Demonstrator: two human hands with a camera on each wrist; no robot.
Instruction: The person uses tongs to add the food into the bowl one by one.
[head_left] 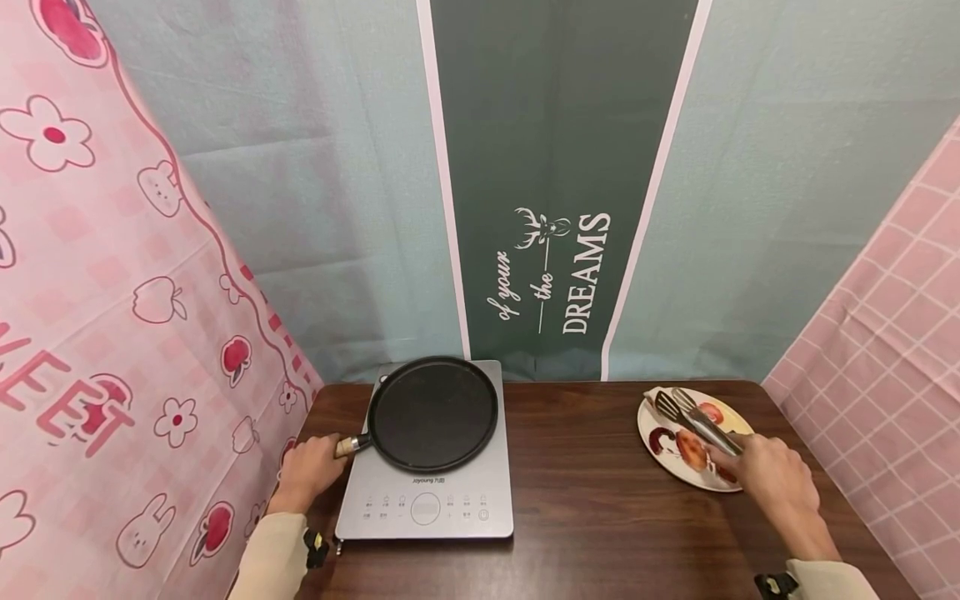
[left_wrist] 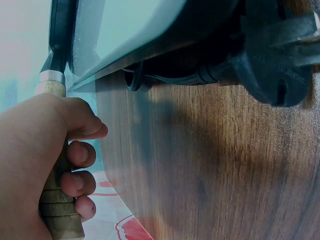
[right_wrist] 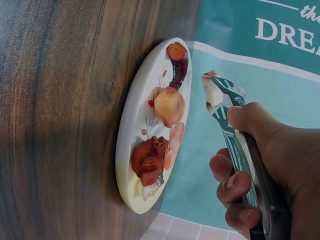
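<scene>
My left hand (head_left: pixel 309 468) grips the wooden handle (left_wrist: pixel 62 210) of a flat black frying pan (head_left: pixel 433 412), fingers curled round it. The pan sits over the back of a silver induction cooktop (head_left: pixel 352 504), its cooking surface bare. At the right, my right hand (head_left: pixel 780 483) holds metal tongs (right_wrist: pixel 242 160), thumb along one arm. Between the tong tips is a small pale piece of food (right_wrist: pixel 214 94) with a brownish edge. The tongs are above an oval white plate (right_wrist: pixel 124 160) bearing a dark sausage (right_wrist: pixel 179 72), a round yellowish piece (right_wrist: pixel 170 106) and reddish-brown glazed meat (right_wrist: pixel 150 160).
Everything stands on a dark wooden table (head_left: pixel 577 483). A green cloth backdrop (head_left: pixel 555 125) hangs behind its far edge, with pink patterned cloth (head_left: pixel 150 333) at the left and pink tile-pattern cloth (head_left: pixel 885 350) at the right. A black cable (left_wrist: pixel 175 79) runs beneath the cooktop.
</scene>
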